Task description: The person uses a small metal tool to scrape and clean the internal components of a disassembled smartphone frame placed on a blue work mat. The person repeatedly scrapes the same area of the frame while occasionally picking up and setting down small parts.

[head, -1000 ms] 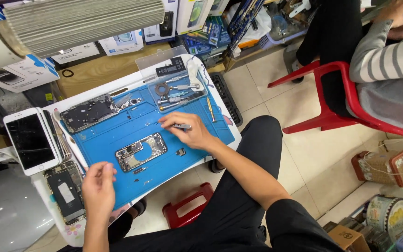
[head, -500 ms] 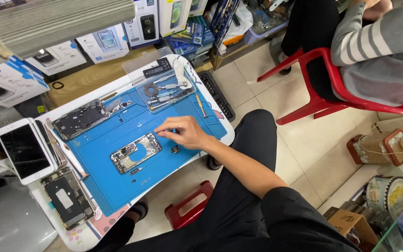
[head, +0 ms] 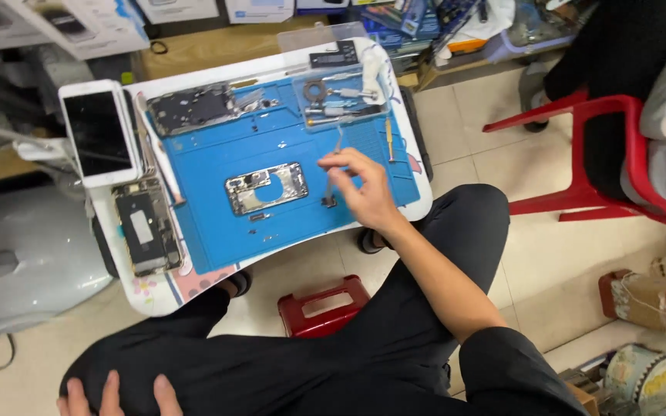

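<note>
Right hand point(head: 364, 192) fingers pinch slim metal tweezers point(head: 331, 173) over the blue rubber work mat point(head: 217, 239), beside the opened silver phone frame point(head: 265, 187). Left hand point(head: 113, 397) rests with fingers spread on the knee. A slip could flick tiny parts off the counter's point(head: 152, 296) near edge; room lies open rightward.

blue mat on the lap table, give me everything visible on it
The blue work mat is a flat rectangular sheet, rubbery-looking, lying skewed on a white lap table and covering most of it. Moulded compartments run along its far edge. An opened phone frame lies near its middle, another gutted chassis at its far left, and a clear tray of tools at its far right. The right hand rests over its near right part, holding tweezers whose tips meet a small dark part.
</note>
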